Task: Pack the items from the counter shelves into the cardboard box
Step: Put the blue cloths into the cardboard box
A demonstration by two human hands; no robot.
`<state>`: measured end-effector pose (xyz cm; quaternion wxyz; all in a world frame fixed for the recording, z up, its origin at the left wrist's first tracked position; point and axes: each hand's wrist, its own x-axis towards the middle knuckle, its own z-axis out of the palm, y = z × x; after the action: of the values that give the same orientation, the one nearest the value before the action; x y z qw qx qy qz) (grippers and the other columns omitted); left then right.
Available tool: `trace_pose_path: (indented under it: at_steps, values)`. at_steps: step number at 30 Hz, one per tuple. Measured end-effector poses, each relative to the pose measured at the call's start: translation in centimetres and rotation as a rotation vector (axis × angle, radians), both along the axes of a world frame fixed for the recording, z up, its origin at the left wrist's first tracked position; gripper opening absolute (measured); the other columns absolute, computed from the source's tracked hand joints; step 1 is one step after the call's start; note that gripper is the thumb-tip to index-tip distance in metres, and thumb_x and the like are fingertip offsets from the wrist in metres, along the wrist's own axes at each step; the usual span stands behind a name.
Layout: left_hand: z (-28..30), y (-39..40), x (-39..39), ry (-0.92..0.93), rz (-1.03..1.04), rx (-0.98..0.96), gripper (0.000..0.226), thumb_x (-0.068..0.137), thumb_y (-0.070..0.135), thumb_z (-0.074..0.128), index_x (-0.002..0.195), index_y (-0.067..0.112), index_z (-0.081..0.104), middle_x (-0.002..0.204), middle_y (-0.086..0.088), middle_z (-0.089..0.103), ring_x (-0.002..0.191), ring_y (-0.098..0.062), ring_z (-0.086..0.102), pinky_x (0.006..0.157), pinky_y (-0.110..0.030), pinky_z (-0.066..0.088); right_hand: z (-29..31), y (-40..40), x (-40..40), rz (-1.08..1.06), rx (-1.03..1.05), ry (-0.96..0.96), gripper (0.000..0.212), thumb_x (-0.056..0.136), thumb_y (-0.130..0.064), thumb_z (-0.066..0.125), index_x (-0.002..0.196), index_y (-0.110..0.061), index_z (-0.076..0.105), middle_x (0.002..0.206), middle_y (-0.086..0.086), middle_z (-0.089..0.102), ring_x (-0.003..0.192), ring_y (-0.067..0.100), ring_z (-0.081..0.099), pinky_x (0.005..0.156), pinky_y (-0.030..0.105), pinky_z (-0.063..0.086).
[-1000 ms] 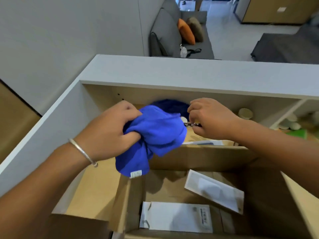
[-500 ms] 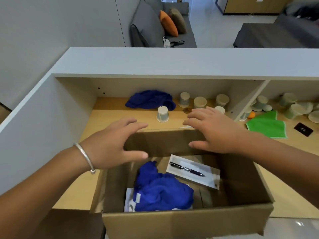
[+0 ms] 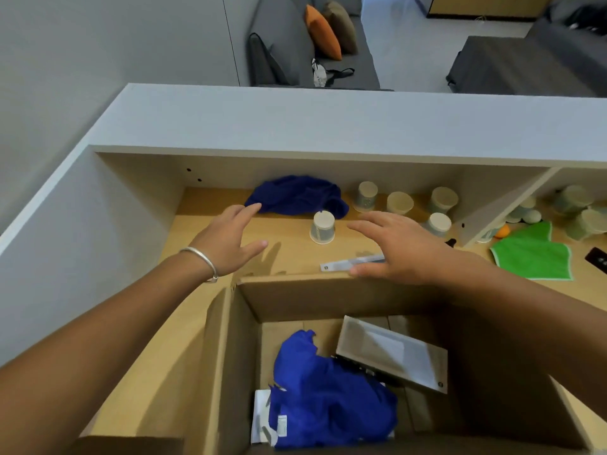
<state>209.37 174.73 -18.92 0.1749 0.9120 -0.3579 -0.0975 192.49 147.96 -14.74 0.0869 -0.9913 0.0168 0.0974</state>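
both hands now empty and spread wide, farther past the cardboard box, left fingertips at the shelf's dark blue cloth

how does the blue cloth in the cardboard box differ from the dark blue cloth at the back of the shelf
The bright blue cloth in the cardboard box is a lighter, more vivid blue; the dark navy cloth on the shelf is deeper in shade. The boxed one shows a white tag and lies over a white packet; the shelf one shows no tag and lies on bare wood, with the left hand reaching close to its edge. Both are crumpled.
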Motion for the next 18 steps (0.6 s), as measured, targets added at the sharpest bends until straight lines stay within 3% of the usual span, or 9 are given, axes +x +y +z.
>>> trace_pose_path:
  at_steps: [3,6,9,11,12,15,18]
  values:
    - [-2.1,-1.3,3.3,0.004,-0.005,0.027,0.074,0.089,0.049,0.055,0.150,0.030,0.019,0.153,-0.002,0.027,0.137,-0.021,0.032,0.108,-0.039,0.036,-1.4,-0.2,3.8,-0.016,0.120,-0.005,0.081,0.076,-0.073,0.051,0.145,-0.041,0.023,0.155,-0.010,0.023,0.138,0.017,0.026,0.106,0.037,0.031]
    - [-4.6,-3.2,6.9,-0.019,-0.002,0.089,0.077,0.088,0.051,0.055,0.151,0.031,0.015,0.154,-0.005,0.026,0.138,-0.026,0.030,0.107,-0.040,0.036,-4.0,-0.6,8.0,0.014,0.015,-0.031,0.084,0.078,-0.066,0.057,0.147,-0.036,0.019,0.157,-0.004,0.020,0.141,0.021,0.022,0.109,0.038,0.027]
    - [-7.3,-5.7,10.2,-0.064,-0.020,0.204,0.083,0.086,0.056,0.055,0.151,0.032,0.009,0.143,-0.013,0.039,0.125,-0.033,0.041,0.099,-0.042,0.041,-7.3,-1.3,11.6,0.054,-0.079,0.021,0.092,0.077,-0.064,0.061,0.149,-0.032,0.014,0.159,0.003,0.014,0.143,0.025,0.017,0.110,0.043,0.027]
    - [-8.9,-7.3,11.9,-0.047,-0.033,0.280,0.088,0.084,0.059,0.053,0.150,0.037,-0.001,0.147,-0.014,0.035,0.122,-0.036,0.044,0.098,-0.045,0.042,-9.5,-2.0,13.4,0.075,-0.116,0.084,0.099,0.075,-0.062,0.065,0.150,-0.031,0.009,0.160,0.005,0.008,0.143,0.029,0.014,0.109,0.045,0.028]
    - [-9.7,-8.1,12.7,-0.033,-0.043,0.305,0.090,0.084,0.060,0.052,0.148,0.041,-0.007,0.155,-0.011,0.023,0.129,-0.036,0.039,0.101,-0.047,0.041,-10.4,-2.3,14.1,0.087,-0.133,0.119,0.101,0.074,-0.060,0.066,0.150,-0.032,0.006,0.160,0.004,0.004,0.143,0.030,0.013,0.109,0.045,0.028]
    - [-11.7,-10.4,15.2,-0.038,-0.108,0.338,0.092,0.084,0.058,0.052,0.147,0.044,-0.013,0.160,0.000,-0.014,0.146,-0.027,-0.006,0.114,-0.044,0.022,-12.7,-3.1,15.7,0.118,-0.147,0.164,0.101,0.075,-0.053,0.071,0.150,-0.035,0.005,0.160,0.003,-0.001,0.144,0.031,0.012,0.106,0.043,0.033]
    - [-13.3,-12.6,17.1,-0.068,-0.161,0.363,0.091,0.084,0.056,0.053,0.149,0.041,-0.008,0.159,-0.004,-0.008,0.145,-0.029,-0.008,0.115,-0.048,0.019,-14.0,-3.2,16.1,0.134,-0.153,0.196,0.093,0.078,-0.043,0.072,0.149,-0.035,0.012,0.160,0.002,0.004,0.141,0.030,0.021,0.100,0.040,0.039]
